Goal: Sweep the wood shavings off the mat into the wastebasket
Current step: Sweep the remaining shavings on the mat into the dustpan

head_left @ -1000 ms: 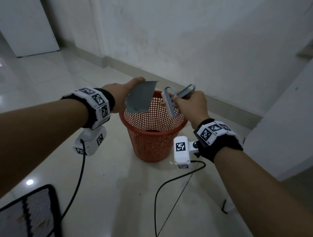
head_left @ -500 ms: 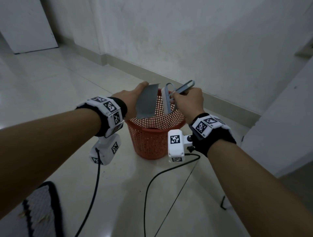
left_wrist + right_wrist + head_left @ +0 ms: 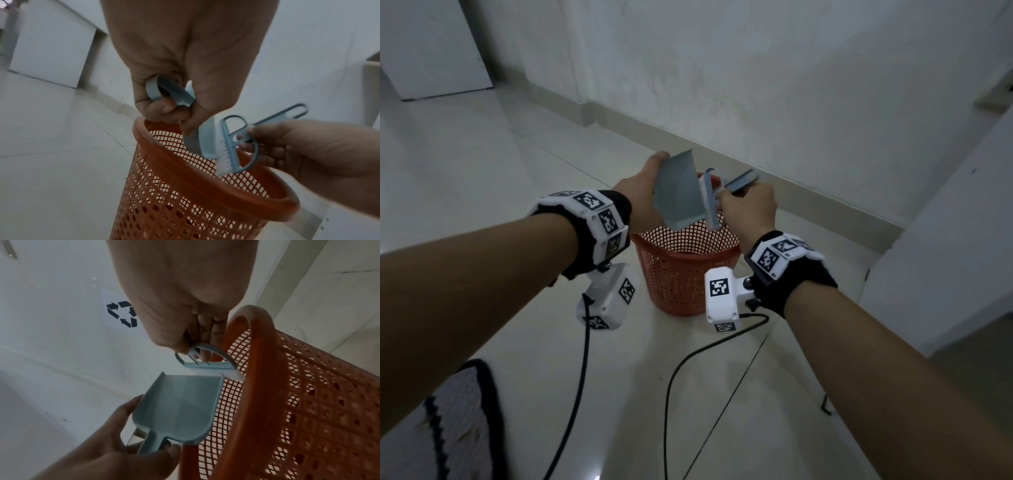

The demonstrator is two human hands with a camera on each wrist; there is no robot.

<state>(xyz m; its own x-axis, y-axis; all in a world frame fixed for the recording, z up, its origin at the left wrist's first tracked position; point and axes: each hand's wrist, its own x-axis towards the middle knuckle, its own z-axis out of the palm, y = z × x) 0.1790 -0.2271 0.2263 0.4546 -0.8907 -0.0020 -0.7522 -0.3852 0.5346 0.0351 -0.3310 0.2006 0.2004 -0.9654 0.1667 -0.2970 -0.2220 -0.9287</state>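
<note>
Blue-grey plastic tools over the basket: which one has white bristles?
The brush, pinched by the right hand; the dustpan in the left hand is a bare scoop.

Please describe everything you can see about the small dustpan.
The dustpan is small, pale blue-grey and looks like plastic: a flat tray with raised side walls and a short handle. The left hand grips the handle, tilting the open front edge down over the orange wastebasket. No shavings show on the tray. The white bristles of the brush meet its front edge.

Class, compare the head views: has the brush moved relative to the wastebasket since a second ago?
Yes. The brush has closed leftward over the wastebasket rim; its bristles now meet the dustpan edge.
</note>
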